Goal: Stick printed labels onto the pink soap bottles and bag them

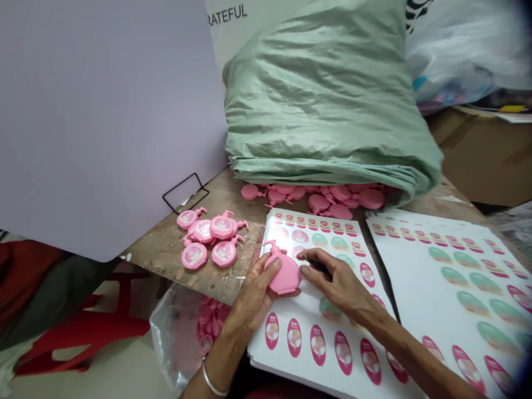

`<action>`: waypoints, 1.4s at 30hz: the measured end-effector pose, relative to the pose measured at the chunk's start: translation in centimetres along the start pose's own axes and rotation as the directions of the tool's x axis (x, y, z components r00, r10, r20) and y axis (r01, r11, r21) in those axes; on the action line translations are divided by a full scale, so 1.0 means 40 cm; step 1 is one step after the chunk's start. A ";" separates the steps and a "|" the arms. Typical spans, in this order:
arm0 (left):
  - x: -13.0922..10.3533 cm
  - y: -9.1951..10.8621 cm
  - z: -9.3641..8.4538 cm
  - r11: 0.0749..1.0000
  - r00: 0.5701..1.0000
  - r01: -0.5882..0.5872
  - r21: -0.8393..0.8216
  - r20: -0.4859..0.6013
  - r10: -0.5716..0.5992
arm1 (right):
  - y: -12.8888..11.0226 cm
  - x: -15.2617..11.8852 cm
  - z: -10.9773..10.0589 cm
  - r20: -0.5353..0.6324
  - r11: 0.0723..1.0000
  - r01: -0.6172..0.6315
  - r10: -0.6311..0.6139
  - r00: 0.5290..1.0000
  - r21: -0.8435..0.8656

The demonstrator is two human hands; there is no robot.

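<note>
My left hand (258, 285) grips a flat pink toy pump bottle (284, 275) by its side, its plain face turned up. A thin dark tool (318, 265) sits pinched between the fingers of my right hand (338, 281), just right of the bottle; I cannot make out its exact kind. Under both hands lies a stack of sticker sheets (299, 307) printed with pink ovals, green shapes and small red labels. Left of the stack, several pink pump bottles with round picture stickers (224, 253) are heaped on the wooden table (166, 249).
Plain pink bottles (320, 202) spill from under a large green sack (328, 100). A second sheet stack (419, 266) lies at right. Below the table's left edge hangs a clear bag (174, 327) of pink pieces, near a red stool (100, 332). A pale board (112, 122) stands at left.
</note>
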State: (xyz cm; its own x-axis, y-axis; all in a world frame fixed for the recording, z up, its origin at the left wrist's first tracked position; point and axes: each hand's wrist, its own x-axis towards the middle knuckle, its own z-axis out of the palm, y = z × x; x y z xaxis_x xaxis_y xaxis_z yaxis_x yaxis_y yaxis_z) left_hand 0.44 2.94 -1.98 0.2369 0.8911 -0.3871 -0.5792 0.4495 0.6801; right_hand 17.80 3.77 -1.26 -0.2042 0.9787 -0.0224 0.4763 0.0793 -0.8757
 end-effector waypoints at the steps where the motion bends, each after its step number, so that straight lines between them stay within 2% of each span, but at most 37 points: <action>1: -0.001 -0.006 0.002 0.999 0.999 -0.033 -0.008 -0.014 0.033 | -0.009 -0.004 0.015 0.004 1.000 -0.018 0.018 1.000 0.012; 2: -0.003 -0.014 0.005 0.998 0.997 -0.064 -0.004 -0.040 0.064 | -0.015 -0.009 0.030 -0.023 1.000 -0.020 0.020 1.000 0.015; 4: -0.009 -0.027 0.010 0.993 0.988 -0.101 0.063 -0.110 0.107 | -0.022 -0.019 0.056 -0.166 0.998 0.046 -0.054 0.985 -0.047; 6: -0.020 -0.035 0.016 0.983 0.980 -0.100 0.154 -0.158 0.124 | -0.023 -0.029 0.075 -0.324 0.959 0.161 -0.233 0.917 -0.235; 7: -0.026 -0.035 0.020 0.978 0.979 -0.100 0.181 -0.157 0.129 | -0.024 -0.034 0.083 -0.353 0.912 0.221 -0.344 0.870 -0.345; 9: -0.036 -0.031 0.026 0.977 0.984 -0.114 0.178 -0.114 0.136 | -0.028 -0.045 0.093 -0.303 0.796 0.344 -0.532 0.791 -0.499; 11: -0.039 -0.023 0.027 0.982 0.988 -0.125 0.138 -0.073 0.136 | -0.036 -0.053 0.093 -0.210 0.724 0.465 -0.629 0.749 -0.509; 12: -0.038 -0.019 0.024 0.985 0.988 -0.126 0.118 -0.073 0.135 | -0.039 -0.054 0.089 -0.172 0.722 0.504 -0.637 0.752 -0.474; 14: -0.029 -0.008 0.012 0.988 0.985 -0.122 0.092 -0.111 0.132 | -0.036 -0.043 0.069 -0.154 0.791 0.479 -0.565 0.811 -0.381; 16: -0.016 0.003 -0.002 0.987 0.979 -0.128 0.092 -0.147 0.141 | -0.013 -0.014 0.036 -0.215 0.897 0.312 -0.387 0.897 -0.312; 17: -0.008 0.008 -0.007 0.985 0.977 -0.137 0.103 -0.150 0.152 | 0.005 0.004 0.018 -0.272 0.931 0.209 -0.293 0.916 -0.300; 18: 0.001 0.012 -0.010 0.982 0.977 -0.144 0.120 -0.140 0.160 | 0.026 0.023 0.000 -0.320 0.943 0.121 -0.224 0.920 -0.311; 20: 0.018 0.014 -0.008 0.977 0.982 -0.146 0.157 -0.098 0.162 | 0.072 0.055 -0.028 -0.369 0.915 0.056 -0.216 0.904 -0.399; 23: 0.041 0.000 0.004 0.975 0.990 -0.125 0.185 -0.039 0.135 | 0.122 0.076 -0.040 -0.328 0.817 0.054 -0.290 0.899 -0.574; 25: 0.054 -0.015 0.010 0.973 0.990 -0.120 0.199 -0.053 0.133 | 0.136 0.074 -0.031 -0.302 0.757 0.059 -0.329 0.895 -0.651; 30: 0.076 -0.038 0.005 0.949 0.987 -0.127 0.289 -0.062 0.151 | 0.138 0.059 -0.012 -0.272 0.702 0.067 -0.361 0.892 -0.709; 33: 0.077 -0.039 0.001 0.946 0.988 -0.128 0.299 -0.046 0.148 | 0.139 0.058 -0.016 -0.272 0.712 0.071 -0.357 0.894 -0.699; 39: 0.076 -0.041 0.000 0.933 0.986 -0.147 0.327 -0.032 0.166 | 0.143 0.066 -0.028 -0.260 0.827 0.070 -0.255 0.931 -0.557; 42: 0.076 -0.038 0.001 0.924 0.988 -0.131 0.358 -0.030 0.151 | 0.143 0.069 -0.029 -0.259 0.835 0.067 -0.244 0.935 -0.546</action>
State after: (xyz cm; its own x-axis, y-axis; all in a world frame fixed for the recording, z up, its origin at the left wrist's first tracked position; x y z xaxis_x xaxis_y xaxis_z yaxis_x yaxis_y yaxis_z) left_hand 2.06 4.96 -4.17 0.1228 0.9465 -0.2983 -0.2870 0.3216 0.9023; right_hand 20.95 7.15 -5.76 -0.0856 0.9443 0.3177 0.8509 0.2351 -0.4697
